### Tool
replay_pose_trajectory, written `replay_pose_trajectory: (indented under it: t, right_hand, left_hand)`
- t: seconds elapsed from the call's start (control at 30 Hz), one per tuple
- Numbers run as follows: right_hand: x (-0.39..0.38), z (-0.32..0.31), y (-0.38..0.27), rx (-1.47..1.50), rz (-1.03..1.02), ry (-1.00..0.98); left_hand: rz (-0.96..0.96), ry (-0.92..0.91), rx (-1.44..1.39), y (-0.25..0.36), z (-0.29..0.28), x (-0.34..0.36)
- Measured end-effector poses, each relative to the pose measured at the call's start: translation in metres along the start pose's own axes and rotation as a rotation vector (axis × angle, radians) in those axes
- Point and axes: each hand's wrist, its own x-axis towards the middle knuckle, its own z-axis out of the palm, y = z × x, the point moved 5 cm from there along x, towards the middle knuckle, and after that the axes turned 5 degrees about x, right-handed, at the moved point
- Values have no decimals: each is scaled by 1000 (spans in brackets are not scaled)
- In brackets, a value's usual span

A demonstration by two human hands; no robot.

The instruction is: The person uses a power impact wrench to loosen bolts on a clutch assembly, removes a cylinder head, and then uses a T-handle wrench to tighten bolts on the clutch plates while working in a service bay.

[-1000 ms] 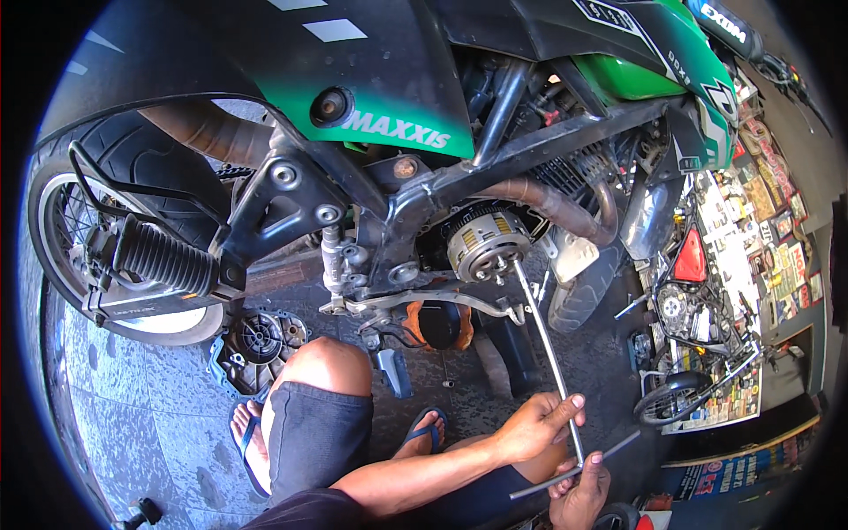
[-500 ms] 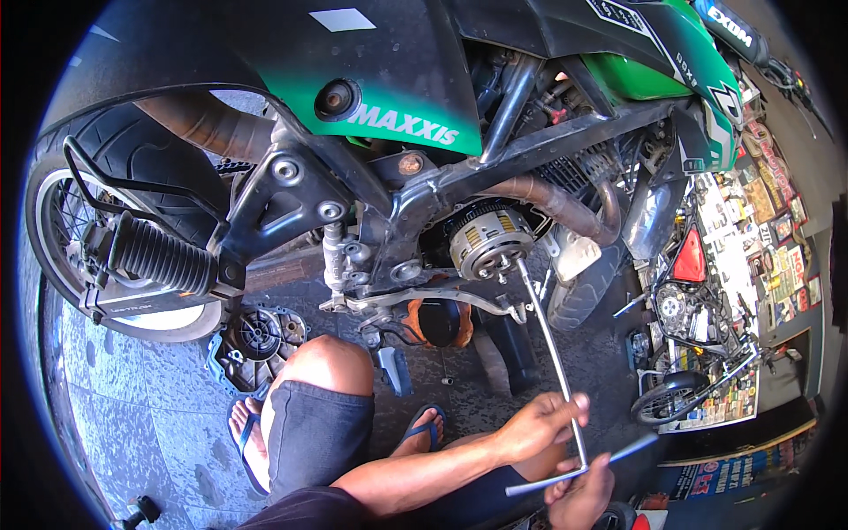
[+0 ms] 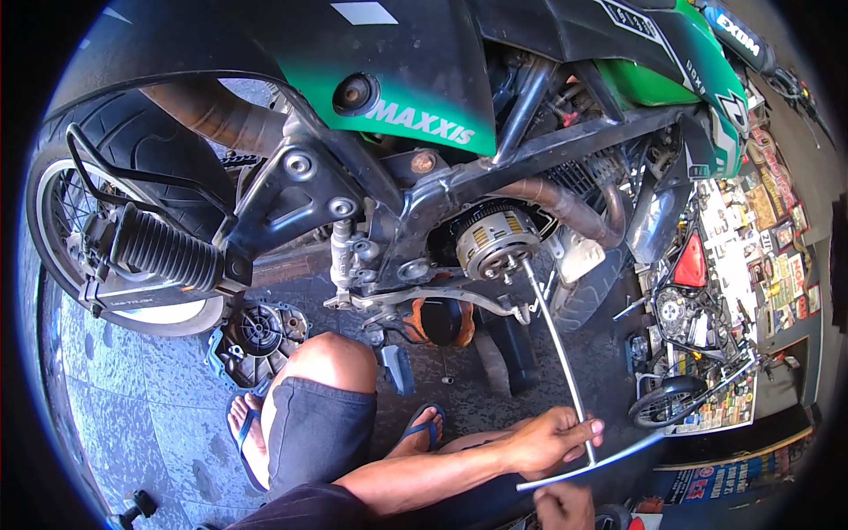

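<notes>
A long T-handle wrench [image 3: 558, 343] runs from the motorcycle's exposed clutch [image 3: 496, 244] down toward me, its far end at one of the clutch bolts. My left hand [image 3: 549, 442] is closed loosely around the lower shaft, just above the crossbar. Beneath the crossbar, my right hand [image 3: 565, 508] is partly cut off by the lower edge. Its fingers look bent and blurred, and whether they touch the bar I cannot tell. The motorcycle [image 3: 415, 84], with black and green panels, fills the upper view with its engine side uncovered.
A removed engine cover [image 3: 258, 337] lies on the tiled floor by my foot. Under the engine sits an orange-edged dark container [image 3: 442, 322]. A blue-grey piece [image 3: 397, 369] lies near my knee. The black foot lever [image 3: 442, 299] juts below the clutch. Another stripped motorcycle [image 3: 685, 327] stands right.
My right hand has come off its earlier grip at the middle of the crossbar and dropped below it. The crossbar has turned slightly. The whole view has shifted a little.
</notes>
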Motion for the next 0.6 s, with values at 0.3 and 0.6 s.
replay_pose_trajectory:
  t: [0.3,0.6]
  right_hand:
    - [-2,-23,59,-275,143,-30]
    - [-3,-41,69,-254,229,196]
  left_hand:
    - [-1,24,-122,8,6,-4]
    - [92,156,-62,17,-1,-2]
